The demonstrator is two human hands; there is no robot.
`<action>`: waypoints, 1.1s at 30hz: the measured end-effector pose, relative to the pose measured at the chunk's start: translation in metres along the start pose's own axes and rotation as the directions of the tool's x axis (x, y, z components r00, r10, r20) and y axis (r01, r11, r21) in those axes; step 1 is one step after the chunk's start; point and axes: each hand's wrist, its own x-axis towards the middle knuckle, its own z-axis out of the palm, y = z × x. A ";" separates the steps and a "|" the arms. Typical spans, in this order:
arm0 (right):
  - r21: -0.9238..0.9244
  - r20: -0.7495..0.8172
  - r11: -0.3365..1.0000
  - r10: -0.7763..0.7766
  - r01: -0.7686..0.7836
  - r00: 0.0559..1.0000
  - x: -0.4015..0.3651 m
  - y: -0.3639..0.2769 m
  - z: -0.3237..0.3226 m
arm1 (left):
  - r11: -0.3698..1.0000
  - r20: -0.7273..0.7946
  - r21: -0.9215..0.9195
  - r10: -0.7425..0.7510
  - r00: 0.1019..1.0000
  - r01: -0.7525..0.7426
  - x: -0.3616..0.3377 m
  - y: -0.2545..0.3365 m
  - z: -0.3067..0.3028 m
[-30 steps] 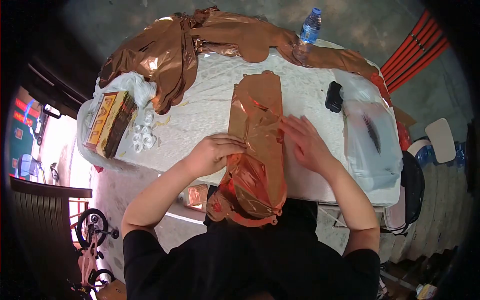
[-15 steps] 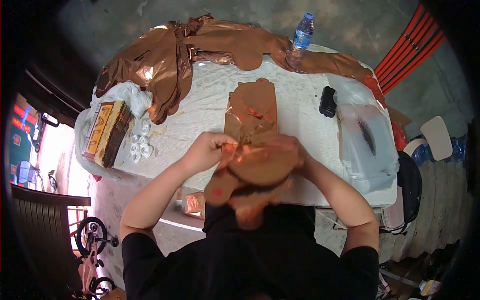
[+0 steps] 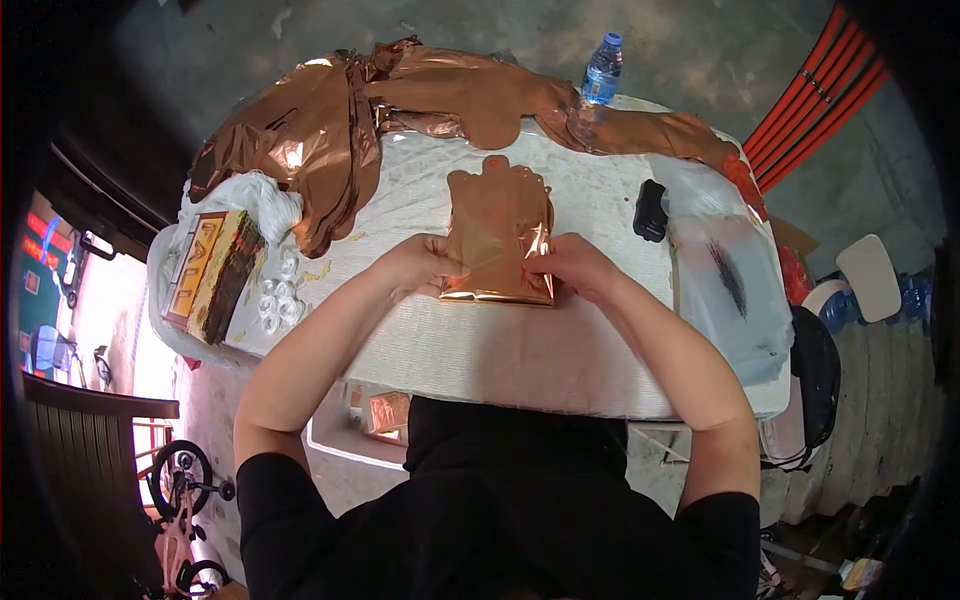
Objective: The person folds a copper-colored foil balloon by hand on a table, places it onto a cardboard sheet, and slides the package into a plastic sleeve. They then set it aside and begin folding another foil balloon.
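Note:
A flat, folded foil balloon (image 3: 497,225) in shiny copper colour lies on the white-covered table in front of me. Its far end shows a rounded tab and scalloped edges, and its near edge is a straight, bright fold. My left hand (image 3: 420,263) grips the left side near that fold, thumb on top and fingers curled at the edge. On the opposite side my right hand (image 3: 575,265) pinches the balloon the same way. The undersides of the fingers are partly hidden by the foil.
More copper foil balloons (image 3: 300,140) spread along the table's far edge, with a water bottle (image 3: 602,68) beside them. On the left are a stack of printed cards (image 3: 215,265) and small clear rolls (image 3: 278,305). A black object (image 3: 650,210) and plastic bags (image 3: 725,300) lie right.
The loose foil that hung toward my lap is folded up onto the table with the rest. Both hands have moved slightly away from me and now hold the folded balloon's sides.

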 end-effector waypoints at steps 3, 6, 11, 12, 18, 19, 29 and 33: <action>-0.046 0.022 0.999 -0.008 0.009 1.000 -0.005 -0.006 0.004 | 0.991 -0.063 0.041 0.131 0.989 -0.129 -0.005 -0.005 0.006; -0.084 -0.035 0.995 0.046 -0.049 0.998 -0.006 -0.010 0.005 | 0.977 -0.172 0.078 0.207 0.963 -0.197 -0.017 -0.006 0.014; -0.074 -0.051 0.996 0.048 -0.051 0.998 -0.005 -0.009 0.005 | 0.610 -0.174 0.601 0.730 0.661 -0.517 -0.044 -0.012 0.042; -0.079 -0.056 0.995 0.055 -0.060 0.997 -0.006 -0.010 0.005 | 0.220 0.073 0.824 0.873 0.483 -0.522 -0.052 -0.011 0.047; -0.139 -0.032 0.985 0.097 -0.100 0.995 -0.001 -0.009 0.002 | 0.060 0.253 0.905 0.720 0.646 -0.421 -0.057 -0.031 0.058; -0.141 -0.030 0.985 0.097 -0.100 0.995 -0.001 -0.009 0.002 | 0.116 0.240 0.883 0.721 0.650 -0.455 -0.056 -0.032 0.058; -0.459 -0.258 0.884 -0.033 -0.092 0.966 -0.030 -0.032 0.006 | 0.090 0.272 0.865 0.743 0.612 -0.493 -0.053 -0.034 0.057; -0.913 0.058 0.255 -0.692 0.319 0.719 -0.038 -0.009 0.029 | 0.076 0.270 0.873 0.746 0.609 -0.481 -0.053 -0.034 0.057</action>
